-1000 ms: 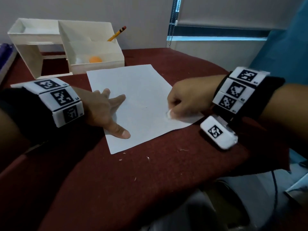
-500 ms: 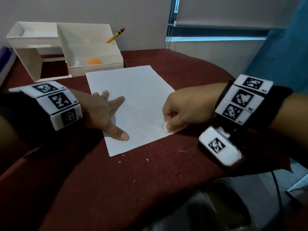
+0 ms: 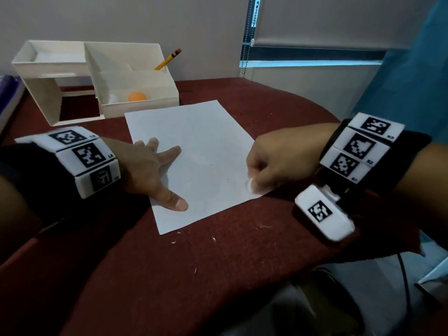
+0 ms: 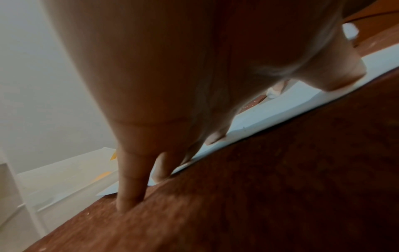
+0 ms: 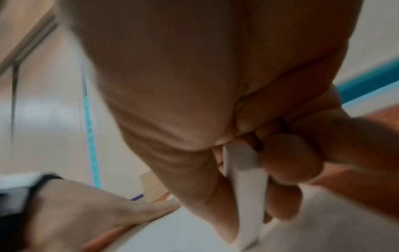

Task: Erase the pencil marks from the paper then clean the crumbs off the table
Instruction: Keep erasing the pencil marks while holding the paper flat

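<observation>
A white sheet of paper (image 3: pixel 194 151) lies on the dark red table (image 3: pixel 218 275). My left hand (image 3: pixel 150 170) presses flat on the sheet's left edge, fingers spread and straight; its fingertips (image 4: pixel 129 202) touch paper (image 4: pixel 302 102) and cloth. My right hand (image 3: pixel 274 163) pinches a white eraser (image 3: pixel 249 183) against the sheet near its lower right corner. In the right wrist view the eraser (image 5: pixel 246 184) sits between thumb and curled fingers. Faint pencil specks (image 3: pixel 228 178) show left of the eraser. Small pale crumbs (image 3: pixel 213 238) lie on the cloth below the sheet.
A cream desk organiser (image 3: pixel 72 78) stands at the back left, holding a yellow pencil (image 3: pixel 168 59) and an orange ball (image 3: pixel 137 96). A purple object (image 3: pixel 7 93) lies at the far left. The table's edge curves down on the right, near a window blind (image 3: pixel 315 20).
My right hand with the eraser slid left along the sheet's lower right part, then back a little to the right. The left hand kept its place on the paper.
</observation>
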`<state>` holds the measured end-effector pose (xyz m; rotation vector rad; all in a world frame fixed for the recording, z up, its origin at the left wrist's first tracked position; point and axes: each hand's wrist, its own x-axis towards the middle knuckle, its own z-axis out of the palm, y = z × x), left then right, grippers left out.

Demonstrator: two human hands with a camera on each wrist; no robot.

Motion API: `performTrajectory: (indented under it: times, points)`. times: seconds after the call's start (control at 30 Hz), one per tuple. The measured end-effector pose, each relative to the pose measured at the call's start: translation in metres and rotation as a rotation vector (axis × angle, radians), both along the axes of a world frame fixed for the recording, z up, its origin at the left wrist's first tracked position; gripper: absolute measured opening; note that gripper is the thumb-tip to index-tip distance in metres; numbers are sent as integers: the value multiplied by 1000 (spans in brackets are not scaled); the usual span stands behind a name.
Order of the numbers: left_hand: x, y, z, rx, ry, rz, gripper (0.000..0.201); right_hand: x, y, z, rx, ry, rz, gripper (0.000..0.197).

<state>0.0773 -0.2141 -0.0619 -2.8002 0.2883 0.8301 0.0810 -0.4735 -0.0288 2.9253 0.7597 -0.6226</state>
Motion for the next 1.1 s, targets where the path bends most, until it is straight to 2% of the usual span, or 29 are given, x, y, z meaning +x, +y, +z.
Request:
performTrajectory:
  times: [0.03, 0.1, 0.2, 0.27, 0.33, 0.43, 0.5, 0.63, 0.8, 0.93, 1.03, 1.1]
  points:
    - [0, 0, 1, -2, 0, 1, 155, -2, 0, -1, 12, 43, 12, 34]
    - [-1, -1, 1, 1, -9, 6, 152, 5, -6, 1, -16, 5, -22, 40]
    - [-1, -2, 1, 11, -17, 4, 148, 18, -20, 5, -77, -69, -105, 33]
    - [-1, -1, 0, 25, -21, -8, 149, 11, -17, 2, -70, -26, -51, 27]
    - [0, -2, -1, 34, -29, -15, 147, 4, -15, 2, -30, 60, -36, 32]
    - [-1, -2, 1, 26, -21, -13, 150, 18, -15, 8, -94, -115, -101, 34]
    - [-1, -2, 1, 23, -16, -19, 153, 19, -2, 2, -125, -210, -43, 32]
    - [0, -1, 1, 28, -14, -21, 155, 3, 28, -11, 24, -109, 86, 35]
    - [-1, -3, 2, 34, -12, -17, 151, 23, 12, -2, -94, -214, -56, 35]
    - [0, -1, 1, 29, -1, -16, 152, 6, 15, -6, -18, -74, 71, 33]
    - [-1, -2, 1, 24, 5, -10, 152, 16, -8, 4, -66, -104, -16, 36]
    - [0, -1, 0, 27, 1, -18, 152, 19, -25, 8, -72, -41, -86, 34]
